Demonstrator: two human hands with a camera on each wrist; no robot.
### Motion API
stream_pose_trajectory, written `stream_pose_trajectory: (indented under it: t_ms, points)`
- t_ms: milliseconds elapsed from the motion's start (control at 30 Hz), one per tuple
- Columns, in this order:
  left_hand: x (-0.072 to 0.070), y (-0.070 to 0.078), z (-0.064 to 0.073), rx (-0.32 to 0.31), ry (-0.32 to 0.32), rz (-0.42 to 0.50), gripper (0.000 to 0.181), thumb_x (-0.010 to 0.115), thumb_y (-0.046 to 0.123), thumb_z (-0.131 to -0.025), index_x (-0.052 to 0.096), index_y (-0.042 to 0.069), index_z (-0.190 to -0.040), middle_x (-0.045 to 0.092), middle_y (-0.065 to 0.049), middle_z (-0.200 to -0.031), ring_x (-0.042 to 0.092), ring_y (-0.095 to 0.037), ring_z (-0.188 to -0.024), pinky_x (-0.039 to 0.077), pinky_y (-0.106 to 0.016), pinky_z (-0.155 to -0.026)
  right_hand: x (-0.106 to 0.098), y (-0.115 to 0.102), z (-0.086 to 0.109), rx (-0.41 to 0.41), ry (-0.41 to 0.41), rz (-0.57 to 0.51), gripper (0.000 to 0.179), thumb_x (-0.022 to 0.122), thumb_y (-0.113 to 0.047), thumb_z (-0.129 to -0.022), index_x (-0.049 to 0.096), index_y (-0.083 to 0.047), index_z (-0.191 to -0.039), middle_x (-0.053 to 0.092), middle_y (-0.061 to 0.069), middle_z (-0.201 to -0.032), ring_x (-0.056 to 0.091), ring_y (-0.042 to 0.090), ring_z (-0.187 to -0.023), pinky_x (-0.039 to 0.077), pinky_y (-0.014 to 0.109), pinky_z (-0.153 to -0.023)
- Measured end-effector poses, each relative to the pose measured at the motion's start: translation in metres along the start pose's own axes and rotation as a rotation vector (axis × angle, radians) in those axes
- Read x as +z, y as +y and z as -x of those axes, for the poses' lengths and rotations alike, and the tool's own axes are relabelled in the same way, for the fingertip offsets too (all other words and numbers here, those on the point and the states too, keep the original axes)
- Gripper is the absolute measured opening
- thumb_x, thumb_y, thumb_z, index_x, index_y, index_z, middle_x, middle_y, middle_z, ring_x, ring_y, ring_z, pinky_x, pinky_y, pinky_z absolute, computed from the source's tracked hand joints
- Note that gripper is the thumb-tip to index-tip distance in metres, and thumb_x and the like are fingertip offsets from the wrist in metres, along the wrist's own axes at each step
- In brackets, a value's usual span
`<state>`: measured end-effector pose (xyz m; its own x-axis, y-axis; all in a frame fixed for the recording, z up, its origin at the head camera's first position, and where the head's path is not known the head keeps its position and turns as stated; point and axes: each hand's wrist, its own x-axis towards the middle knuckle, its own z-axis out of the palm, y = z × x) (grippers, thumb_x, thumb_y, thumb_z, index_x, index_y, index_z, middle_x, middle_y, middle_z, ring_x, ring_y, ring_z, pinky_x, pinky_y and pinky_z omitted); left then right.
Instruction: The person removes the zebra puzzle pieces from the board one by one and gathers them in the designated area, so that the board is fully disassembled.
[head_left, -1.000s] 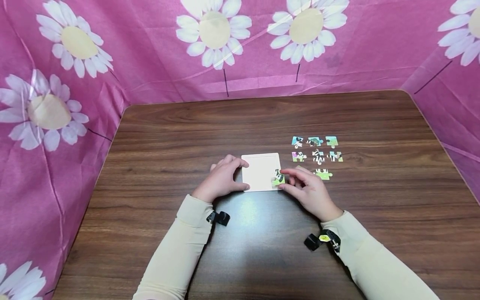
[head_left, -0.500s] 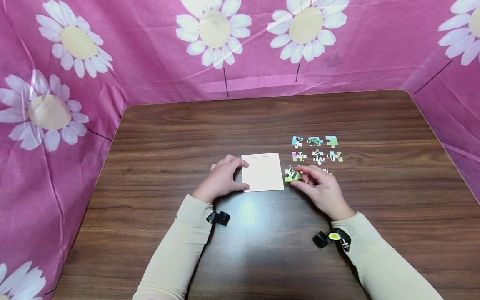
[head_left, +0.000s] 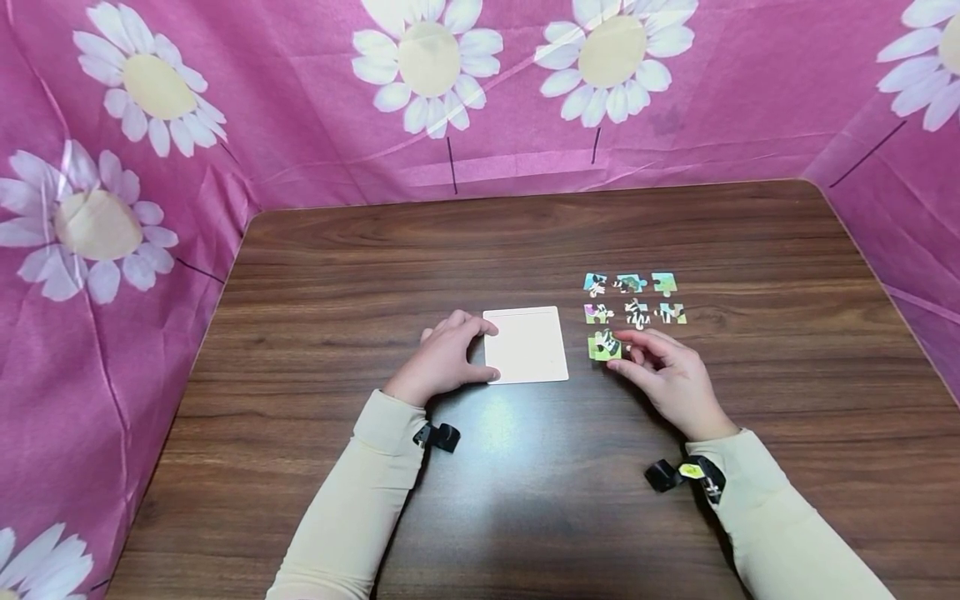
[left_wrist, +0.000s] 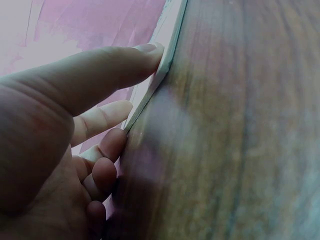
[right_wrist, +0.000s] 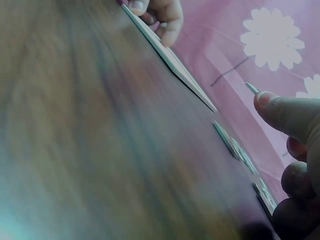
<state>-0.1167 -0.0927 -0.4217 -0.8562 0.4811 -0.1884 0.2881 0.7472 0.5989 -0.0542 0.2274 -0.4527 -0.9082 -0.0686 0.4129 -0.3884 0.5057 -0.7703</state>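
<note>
A white square puzzle board [head_left: 528,346] lies flat on the brown table. My left hand [head_left: 446,354] holds its left edge, thumb at the near corner and index finger at the far corner; in the left wrist view the thumb [left_wrist: 120,70] lies on the board's edge. Between thumb and index finger, my right hand [head_left: 663,375] pinches a green puzzle piece [head_left: 607,343] with a black-and-white figure, right of the board. The right wrist view shows that piece [right_wrist: 251,88] edge-on, above the table. Another green piece [head_left: 593,348] shows partly beneath it.
Several puzzle pieces, among them a blue-topped one [head_left: 596,284] and a green one [head_left: 664,282], lie in two rows beyond my right hand. Pink cloth [head_left: 510,158] with daisies hangs around the table's far and side edges.
My right hand has drawn the pinched puzzle piece off the board's lower right corner and moved it right, toward the loose pieces. The left hand and board have stayed still.
</note>
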Motion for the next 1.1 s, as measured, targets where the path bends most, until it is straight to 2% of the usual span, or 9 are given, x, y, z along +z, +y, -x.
stream_pose_trajectory:
  t_ms: [133,500,1100]
  points:
    - [0.001,-0.001,0.000,0.003,0.001,-0.002,0.059,0.086,0.033,-0.076,0.061,0.018,-0.128,0.053,-0.006,-0.127,0.051,-0.026,-0.119,0.031,-0.049,-0.094,-0.008,0.003,0.001,0.027,-0.016,0.030,0.039,0.082,0.016,-0.069,0.074,-0.001,-0.103,0.049,0.001,-0.071,0.041,0.002,-0.061,0.032,0.016,-0.053]
    - [0.000,-0.001,-0.001,-0.005,-0.006,-0.006,0.060,0.086,0.033,-0.077,0.061,0.019,-0.129,0.053,-0.006,-0.127,0.050,-0.025,-0.119,0.031,-0.048,-0.094,-0.028,0.008,-0.001,0.037,-0.072,0.167,0.036,0.084,0.003,-0.075,0.076,-0.008,-0.108,0.052,-0.005,-0.073,0.043,0.002,-0.063,0.033,0.015,-0.056]
    - [0.001,-0.002,0.000,0.001,-0.003,-0.004,0.059,0.086,0.034,-0.077,0.061,0.019,-0.129,0.053,-0.006,-0.127,0.050,-0.025,-0.119,0.031,-0.047,-0.094,-0.045,0.016,-0.001,0.123,-0.137,0.229,0.031,0.083,-0.002,-0.080,0.075,-0.008,-0.109,0.055,-0.004,-0.073,0.045,0.001,-0.063,0.034,0.015,-0.055]
